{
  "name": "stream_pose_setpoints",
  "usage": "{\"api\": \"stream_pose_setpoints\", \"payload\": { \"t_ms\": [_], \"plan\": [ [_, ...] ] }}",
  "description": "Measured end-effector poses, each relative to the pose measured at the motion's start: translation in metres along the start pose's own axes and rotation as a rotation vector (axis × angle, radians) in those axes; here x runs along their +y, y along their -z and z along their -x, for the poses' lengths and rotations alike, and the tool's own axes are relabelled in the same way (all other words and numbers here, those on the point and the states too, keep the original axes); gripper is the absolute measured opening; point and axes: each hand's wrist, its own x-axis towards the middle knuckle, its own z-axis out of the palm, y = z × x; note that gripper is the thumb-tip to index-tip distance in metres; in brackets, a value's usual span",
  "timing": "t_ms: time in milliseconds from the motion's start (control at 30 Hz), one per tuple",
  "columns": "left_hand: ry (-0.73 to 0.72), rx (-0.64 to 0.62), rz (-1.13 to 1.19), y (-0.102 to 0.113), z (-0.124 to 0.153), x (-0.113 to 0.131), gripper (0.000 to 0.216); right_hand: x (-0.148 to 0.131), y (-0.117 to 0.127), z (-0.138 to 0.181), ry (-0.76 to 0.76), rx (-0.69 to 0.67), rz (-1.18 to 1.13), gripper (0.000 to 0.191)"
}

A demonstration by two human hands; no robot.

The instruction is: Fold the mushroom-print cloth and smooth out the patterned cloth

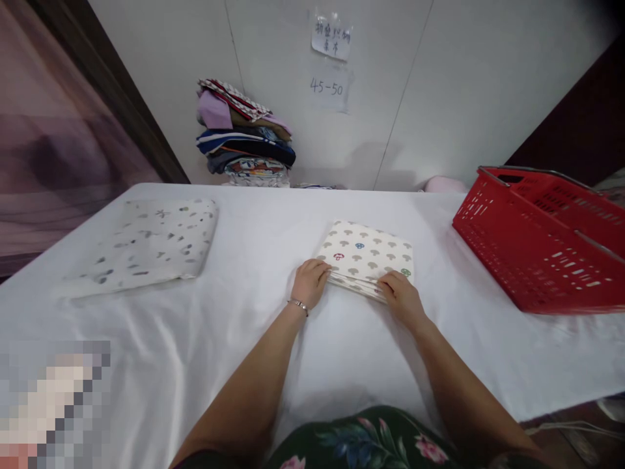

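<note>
A folded cream cloth [366,251] printed with grey, red, blue and green mushrooms lies on the white-covered table in front of me. My left hand [311,281] pinches its near left corner, a bracelet at the wrist. On the near right side, my right hand [400,296] grips the edge between thumb and fingers. Several folded layers show along the near edge between my hands. Off to the left, another folded white cloth [156,238] with small dark prints rests flat, touched by neither hand.
A red plastic basket [541,247] with metal handles stands at the table's right side. Behind the table rises a stack of folded fabrics [244,140] against the wall. Paper notes [331,39] hang on the wall. The white tablecloth [219,365] is wrinkled at the front left.
</note>
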Motion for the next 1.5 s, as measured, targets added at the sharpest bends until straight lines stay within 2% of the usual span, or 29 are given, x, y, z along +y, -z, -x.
{"api": "stream_pose_setpoints", "payload": {
  "t_ms": [100, 400, 633, 767, 900, 1133, 1400, 1500],
  "plan": [
    [0.005, 0.002, 0.003, -0.001, 0.001, -0.001, 0.019, -0.002, -0.001, 0.002, 0.016, 0.045, -0.035, 0.021],
    [0.018, 0.016, -0.011, 0.004, 0.002, 0.005, 0.016, -0.003, 0.0, 0.007, 0.072, 0.023, -0.044, 0.021],
    [-0.097, -0.051, -0.063, 0.004, 0.003, 0.017, 0.016, -0.002, 0.003, 0.004, 0.116, -0.058, 0.026, 0.016],
    [-0.077, -0.049, -0.078, 0.001, 0.004, 0.017, 0.019, -0.002, 0.001, 0.001, 0.106, -0.071, 0.06, 0.017],
    [-0.062, -0.044, -0.08, 0.0, 0.003, 0.016, 0.019, -0.004, -0.001, 0.001, 0.084, -0.028, 0.078, 0.02],
    [-0.037, -0.012, -0.093, -0.001, 0.003, 0.016, 0.019, -0.008, 0.0, 0.002, 0.083, -0.027, 0.006, 0.023],
    [-0.029, -0.072, -0.134, 0.001, 0.002, 0.021, 0.017, -0.008, 0.001, 0.003, 0.087, -0.033, -0.065, 0.023],
    [-0.039, -0.054, -0.133, 0.003, 0.002, 0.023, 0.017, -0.008, 0.001, 0.003, 0.097, -0.042, -0.057, 0.022]
  ]
}}
